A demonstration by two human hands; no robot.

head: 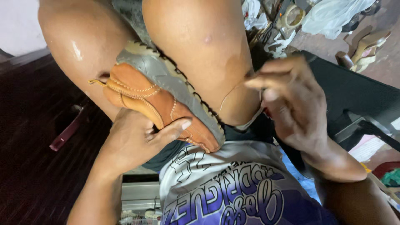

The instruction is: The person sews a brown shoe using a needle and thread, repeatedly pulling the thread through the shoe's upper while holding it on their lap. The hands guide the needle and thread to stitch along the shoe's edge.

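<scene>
An orange-brown suede shoe (141,93) with a grey lugged sole (166,79) is wedged between my bare knees, sole turned up. My left hand (133,139) grips the shoe's upper from below, thumb pressed on the suede near the toe. A thin pale thread (229,93) runs from the sole's edge up to my right hand (291,104). That hand is raised beside my right knee, fingers pinched on the thread end, which is blurred.
A white and purple shirt (233,187) fills the lower middle. A dark tabletop (358,91) lies at right, a dark red wooden floor (33,137) at left. Loose shoe heels (366,46), a tape roll (293,16) and white cloth (333,14) lie at the top right.
</scene>
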